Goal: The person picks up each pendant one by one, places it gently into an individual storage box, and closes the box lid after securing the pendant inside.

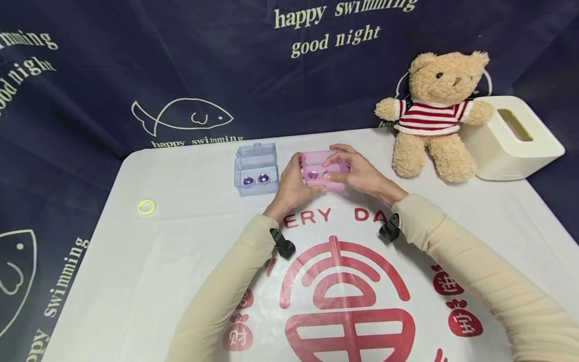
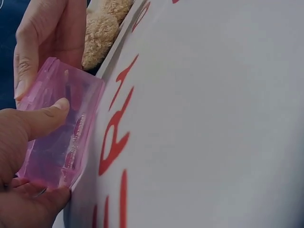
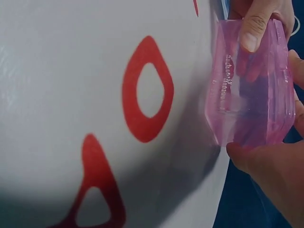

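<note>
A translucent pink box is between my two hands, its lid raised at the back. Inside it lie pink gem earrings or similar sparkling pieces. My left hand grips the box's left end, the thumb across its front wall. From the right, my right hand holds the other end, the thumb at the edge and the fingers spread by the lid. Left of my left hand stands an open translucent blue box with two purple gem pieces in it.
A yellow ring lies on the white tablecloth at the left. At the back right, a teddy bear in a striped shirt leans by a white tissue box. A dark blue curtain hangs behind the table.
</note>
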`<state>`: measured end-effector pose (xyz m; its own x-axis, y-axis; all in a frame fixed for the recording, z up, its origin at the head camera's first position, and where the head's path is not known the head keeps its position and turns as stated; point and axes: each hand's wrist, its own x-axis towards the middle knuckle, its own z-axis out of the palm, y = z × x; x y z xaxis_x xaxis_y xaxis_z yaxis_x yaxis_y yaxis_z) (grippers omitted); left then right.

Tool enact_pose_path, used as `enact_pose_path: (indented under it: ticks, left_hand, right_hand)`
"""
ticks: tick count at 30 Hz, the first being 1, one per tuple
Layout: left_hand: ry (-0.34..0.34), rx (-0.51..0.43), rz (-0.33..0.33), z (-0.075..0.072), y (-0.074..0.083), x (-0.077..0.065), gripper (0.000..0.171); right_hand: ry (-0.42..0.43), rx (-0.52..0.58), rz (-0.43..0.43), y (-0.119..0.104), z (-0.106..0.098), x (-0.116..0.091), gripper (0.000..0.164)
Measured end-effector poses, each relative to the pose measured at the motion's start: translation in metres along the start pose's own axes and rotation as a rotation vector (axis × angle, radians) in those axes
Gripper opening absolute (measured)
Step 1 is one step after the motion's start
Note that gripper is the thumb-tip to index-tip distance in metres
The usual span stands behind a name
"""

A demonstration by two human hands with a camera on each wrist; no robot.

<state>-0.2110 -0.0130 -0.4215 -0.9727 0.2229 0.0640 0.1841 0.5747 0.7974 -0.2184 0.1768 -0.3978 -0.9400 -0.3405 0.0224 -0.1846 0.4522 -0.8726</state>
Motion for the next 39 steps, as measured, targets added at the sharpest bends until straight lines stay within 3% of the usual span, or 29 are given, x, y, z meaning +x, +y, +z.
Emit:
enact_pose_path:
  ticks: [3,8,11,15,17,21,24,26,31,34,39]
  left_hand:
    - [0.021,0.01,-0.009,0.001,0.001,-0.007,0.095]
    - [0.034,0.041,0.011,-0.004,0.012,-0.03,0.101]
    - [0.046,0.048,0.041,-0.018,0.023,-0.042,0.099]
    - [0.105,0.032,0.111,-0.048,0.028,-0.052,0.091]
    - [0.154,0.009,0.148,-0.066,0.024,-0.055,0.084]
    - [0.276,-0.026,0.164,-0.098,0.005,-0.053,0.074]
    - [0.326,-0.032,0.094,-0.114,-0.014,-0.049,0.076]
    - [0.317,-0.045,0.026,-0.121,-0.026,-0.047,0.081]
    - [0.212,-0.216,-0.139,-0.121,-0.053,-0.045,0.096]
    - [0.182,-0.353,-0.141,-0.114,-0.066,-0.044,0.102]
    - [0.145,-0.393,-0.106,-0.11,-0.058,-0.049,0.094]
  right_hand:
    - [-0.002,-0.012,-0.008,0.0,0.003,0.001,0.025]
    - [0.019,0.015,-0.008,0.003,0.003,0.0,0.028]
    - [0.055,0.075,-0.004,0.005,-0.001,-0.001,0.031]
    - [0.126,0.167,-0.025,0.003,-0.008,0.0,0.029]
    - [0.173,0.17,-0.033,0.0,-0.01,0.002,0.027]
    - [0.288,0.017,-0.091,-0.015,-0.011,0.009,0.023]
    - [0.338,-0.082,-0.154,-0.034,-0.008,0.018,0.023]
    - [0.327,-0.069,-0.166,-0.05,-0.001,0.025,0.026]
    - [0.229,0.075,-0.055,-0.082,0.025,0.047,0.036]
    - [0.17,0.212,0.066,-0.091,0.043,0.063,0.041]
    - [0.106,0.41,0.283,-0.092,0.069,0.085,0.047]
